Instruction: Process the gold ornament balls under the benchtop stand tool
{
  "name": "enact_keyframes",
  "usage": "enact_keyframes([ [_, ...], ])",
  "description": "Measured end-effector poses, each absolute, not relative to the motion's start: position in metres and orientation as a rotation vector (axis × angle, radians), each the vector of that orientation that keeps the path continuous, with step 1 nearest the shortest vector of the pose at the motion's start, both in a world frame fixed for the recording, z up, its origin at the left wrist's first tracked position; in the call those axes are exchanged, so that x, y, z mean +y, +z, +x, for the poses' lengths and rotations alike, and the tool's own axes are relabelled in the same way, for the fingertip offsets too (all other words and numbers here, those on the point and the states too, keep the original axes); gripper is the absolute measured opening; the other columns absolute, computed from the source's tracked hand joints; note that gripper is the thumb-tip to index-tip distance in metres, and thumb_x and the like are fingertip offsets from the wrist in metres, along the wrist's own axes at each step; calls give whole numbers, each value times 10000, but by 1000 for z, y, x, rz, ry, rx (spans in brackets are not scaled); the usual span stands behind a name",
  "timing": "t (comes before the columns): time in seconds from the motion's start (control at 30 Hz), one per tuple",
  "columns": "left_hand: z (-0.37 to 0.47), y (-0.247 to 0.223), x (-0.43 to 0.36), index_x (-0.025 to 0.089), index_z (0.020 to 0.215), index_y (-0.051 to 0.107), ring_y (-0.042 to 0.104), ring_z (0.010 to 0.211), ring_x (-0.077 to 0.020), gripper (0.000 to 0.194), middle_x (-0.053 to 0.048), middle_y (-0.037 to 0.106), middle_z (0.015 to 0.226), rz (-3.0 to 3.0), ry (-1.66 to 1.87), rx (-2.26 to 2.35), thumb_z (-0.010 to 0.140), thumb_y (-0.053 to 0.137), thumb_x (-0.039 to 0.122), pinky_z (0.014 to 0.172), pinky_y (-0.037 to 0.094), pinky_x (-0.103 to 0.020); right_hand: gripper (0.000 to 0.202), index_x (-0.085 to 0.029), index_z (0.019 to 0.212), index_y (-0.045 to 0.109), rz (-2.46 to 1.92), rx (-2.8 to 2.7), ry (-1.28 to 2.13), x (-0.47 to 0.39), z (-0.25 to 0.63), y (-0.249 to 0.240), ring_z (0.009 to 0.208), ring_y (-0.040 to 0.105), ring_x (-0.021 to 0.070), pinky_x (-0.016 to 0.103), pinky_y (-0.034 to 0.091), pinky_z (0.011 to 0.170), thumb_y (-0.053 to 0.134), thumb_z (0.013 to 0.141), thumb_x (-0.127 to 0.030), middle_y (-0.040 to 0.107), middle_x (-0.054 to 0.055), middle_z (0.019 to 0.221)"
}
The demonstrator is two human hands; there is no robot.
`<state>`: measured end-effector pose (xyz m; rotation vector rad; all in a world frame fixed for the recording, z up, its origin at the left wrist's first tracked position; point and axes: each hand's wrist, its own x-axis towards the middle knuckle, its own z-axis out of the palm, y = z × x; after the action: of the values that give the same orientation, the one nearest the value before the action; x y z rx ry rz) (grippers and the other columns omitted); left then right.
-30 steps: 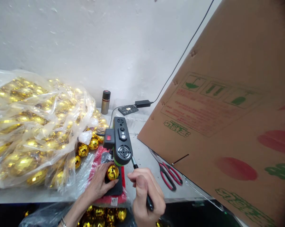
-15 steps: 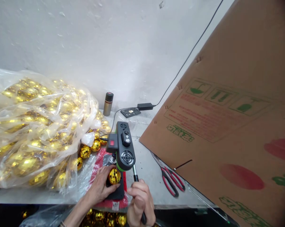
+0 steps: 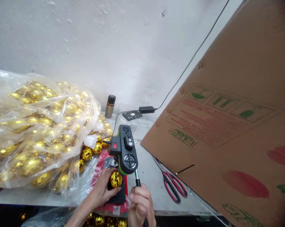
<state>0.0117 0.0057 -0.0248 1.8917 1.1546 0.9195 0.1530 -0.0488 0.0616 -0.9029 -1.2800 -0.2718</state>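
My left hand (image 3: 103,186) is closed around a gold mirrored ball (image 3: 115,179), thumb and fingers on its sides. The ball sits over the black base (image 3: 118,197) of a small bench drill press, under the front end of its black head (image 3: 128,151). My right hand (image 3: 142,203) is wrapped round the black grip of the press's lever (image 3: 138,180), just right of the head. Whether a bit touches the ball is hidden by the head. Red plastic sheeting (image 3: 102,162) lies beneath the press.
A clear bag (image 3: 68,107) full of gold balls fills the left. Behind stand a dark-capped canister (image 3: 109,106), a black flat panel (image 3: 132,115) and a power adapter (image 3: 147,109). Red-handled scissors (image 3: 174,186) lie right, beside a large cardboard box (image 3: 218,132). More gold balls (image 3: 109,220) are below the table edge.
The whole view has shifted slightly, so things appear a little lower and further right. Both hands keep the same holds on the ball and the lever.
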Motion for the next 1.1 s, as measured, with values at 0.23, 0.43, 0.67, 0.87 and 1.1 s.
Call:
enact_keyframes([
  [0.23, 13, -29, 7, 205, 1397, 655, 677, 1208, -390, 606, -172, 749, 1304, 1907, 930, 1158, 826, 798, 347, 1080, 551, -595, 431, -218, 825, 640, -880, -1294, -203, -47, 152, 60, 582, 637, 109, 349, 557, 868, 392, 1160, -325, 652, -46, 698],
  [0.43, 15, -30, 7, 212, 1374, 668, 677, 1222, -384, 571, -172, 749, 1322, 1919, 916, 1175, 823, 787, 305, 1088, 545, -599, 420, -220, 836, 657, -855, -1284, -221, -46, 154, 52, 581, 662, 130, 379, 558, 874, 401, 1154, -322, 674, -33, 695],
  [0.67, 15, -31, 9, 195, 1388, 654, 690, 1221, -383, 593, -176, 744, 1322, 1932, 949, 1169, 830, 795, 333, 1088, 555, -589, 410, -222, 841, 644, -856, -1283, -226, -44, 153, 52, 605, 682, 119, 349, 554, 885, 392, 1156, -298, 680, -39, 703],
  [0.87, 16, -20, 12, 212, 1371, 665, 700, 1202, -372, 550, -159, 756, 1282, 1928, 926, 1178, 865, 788, 386, 1077, 569, -576, 385, -212, 864, 661, -828, -1420, -339, -43, 155, 57, 608, 714, 129, 332, 556, 863, 407, 1150, -254, 701, -34, 682],
  [1.1, -2, -30, -13, 233, 1454, 629, 675, 1332, -390, 694, -186, 712, 1428, 1985, 930, 1145, 819, 861, 386, 1129, 575, -566, 345, -212, 782, 645, -1000, -1287, 105, -49, 156, 140, 557, 545, 125, 246, 373, 488, 524, 1099, -273, 641, 3, 706],
])
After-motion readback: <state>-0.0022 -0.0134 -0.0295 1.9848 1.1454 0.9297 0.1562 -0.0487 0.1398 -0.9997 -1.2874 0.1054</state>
